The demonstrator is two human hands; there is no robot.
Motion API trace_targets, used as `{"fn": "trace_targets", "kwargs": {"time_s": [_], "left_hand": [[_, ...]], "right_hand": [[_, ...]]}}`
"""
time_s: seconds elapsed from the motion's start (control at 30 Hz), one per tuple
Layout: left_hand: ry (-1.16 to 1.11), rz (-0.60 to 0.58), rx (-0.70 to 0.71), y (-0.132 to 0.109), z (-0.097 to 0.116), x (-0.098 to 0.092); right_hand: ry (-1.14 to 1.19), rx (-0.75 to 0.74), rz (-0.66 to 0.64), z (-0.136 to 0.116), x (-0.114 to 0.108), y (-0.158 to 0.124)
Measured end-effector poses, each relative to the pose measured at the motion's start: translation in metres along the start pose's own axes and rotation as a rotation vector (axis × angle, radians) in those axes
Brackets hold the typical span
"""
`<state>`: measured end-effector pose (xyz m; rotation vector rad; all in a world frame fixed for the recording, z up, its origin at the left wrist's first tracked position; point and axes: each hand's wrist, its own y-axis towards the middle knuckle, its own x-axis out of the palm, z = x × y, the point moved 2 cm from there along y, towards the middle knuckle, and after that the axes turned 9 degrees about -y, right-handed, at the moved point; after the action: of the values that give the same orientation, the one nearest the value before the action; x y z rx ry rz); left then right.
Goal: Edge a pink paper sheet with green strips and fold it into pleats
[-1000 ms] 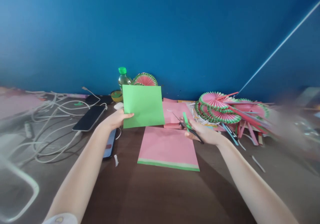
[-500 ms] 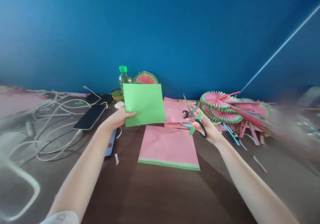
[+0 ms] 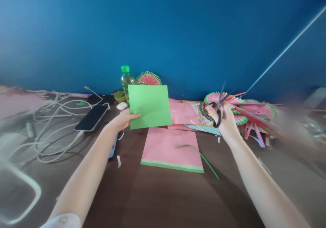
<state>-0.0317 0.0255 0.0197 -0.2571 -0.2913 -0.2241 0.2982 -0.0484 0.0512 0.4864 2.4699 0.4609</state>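
The left hand (image 3: pixel 122 120) pinches green paper (image 3: pixel 150 106); the right hand (image 3: pixel 227 122) grips black scissors (image 3: pixel 218 115). Hold that sheet taut, I'd say.

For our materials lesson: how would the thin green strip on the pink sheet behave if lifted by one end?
The green strip is long, narrow and curved, so it would probably droop and curl. It looks paper-thin, so likely very light and easily torn.

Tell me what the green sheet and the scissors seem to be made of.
Green sheet: likely matte paper, thin, flat, held at one edge by the left hand. Scissors in the right hand: black handles look plastic; blades blurred, probably metal.
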Motion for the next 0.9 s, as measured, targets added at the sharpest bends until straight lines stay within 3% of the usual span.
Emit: {"fn": "trace_targets", "kwargs": {"time_s": [0.07,0.23,0.33,0.53,0.7,0.9], "left_hand": [[-0.01,-0.012,-0.009,-0.002,0.0,0.003],[-0.032,-0.016,-0.016,-0.006,0.002,0.01],[-0.057,-0.017,-0.014,-0.005,0.001,0.011],[-0.107,0.01,0.012,-0.004,0.002,0.012],[-0.062,-0.02,-0.044,-0.008,0.003,0.015],[-0.032,-0.11,-0.097,-0.013,0.003,0.022]], "right_hand": [[-0.025,0.02,-0.096,0.002,-0.005,0.002],[-0.064,0.047,-0.758,-0.001,-0.001,-0.007],[-0.054,0.067,-1.005,-0.007,0.007,-0.019],[-0.035,-0.055,-1.088,-0.015,0.029,-0.031],[-0.025,0.06,-1.208,-0.009,0.029,-0.03],[-0.134,-0.146,-1.263,-0.012,0.024,-0.03]]}}
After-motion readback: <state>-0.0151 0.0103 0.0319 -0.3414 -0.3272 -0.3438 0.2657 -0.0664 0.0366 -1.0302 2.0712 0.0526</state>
